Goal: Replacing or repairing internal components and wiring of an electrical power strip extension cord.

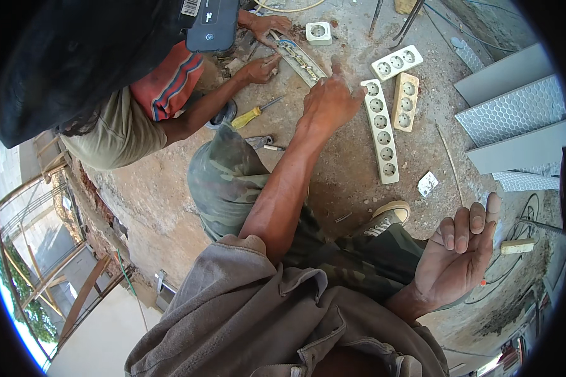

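My left hand [333, 100] reaches forward to the near end of an opened power strip [299, 60], one finger stretched out and the others partly hidden behind the hand; whether it touches the strip I cannot tell. Metal contacts and a blue wire show inside the strip. Another person's hands [264, 68] are at its far end and left side. Just right of my left hand lie a long white power strip [380, 132], a shorter white one [397, 62] and a beige one [405, 102]. My right hand [456, 257] rests palm up by my knee, fingers loosely bent, holding nothing.
A yellow-handled screwdriver [248, 117] and pliers [258, 142] lie left of my arm. Beyond stands a single white socket [319, 33]. Grey panels [509, 116] lean at the right, above cables and a pale block [517, 246]. The other person crouches at left.
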`<control>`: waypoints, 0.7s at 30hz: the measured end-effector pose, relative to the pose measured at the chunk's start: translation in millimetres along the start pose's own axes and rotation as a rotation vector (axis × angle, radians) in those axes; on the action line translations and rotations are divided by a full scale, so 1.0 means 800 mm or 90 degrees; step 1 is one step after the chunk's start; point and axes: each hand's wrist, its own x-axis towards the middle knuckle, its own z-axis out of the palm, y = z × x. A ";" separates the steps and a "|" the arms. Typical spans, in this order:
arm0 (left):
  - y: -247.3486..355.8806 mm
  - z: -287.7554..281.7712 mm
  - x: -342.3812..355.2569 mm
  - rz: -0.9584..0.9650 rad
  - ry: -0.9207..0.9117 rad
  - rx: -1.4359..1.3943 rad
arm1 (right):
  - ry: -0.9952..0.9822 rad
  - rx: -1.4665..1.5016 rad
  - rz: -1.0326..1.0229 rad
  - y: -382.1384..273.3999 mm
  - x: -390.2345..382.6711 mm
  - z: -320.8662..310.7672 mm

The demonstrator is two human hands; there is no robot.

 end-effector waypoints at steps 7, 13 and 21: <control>-0.001 0.000 -0.002 0.000 0.002 -0.002 | 0.014 0.000 -0.005 -0.004 -0.005 0.004; 0.001 0.002 -0.004 0.001 0.018 0.004 | 0.018 0.010 -0.015 -0.011 -0.004 0.000; 0.003 0.006 -0.004 0.007 -0.023 0.021 | 0.025 0.007 0.002 -0.009 0.006 0.001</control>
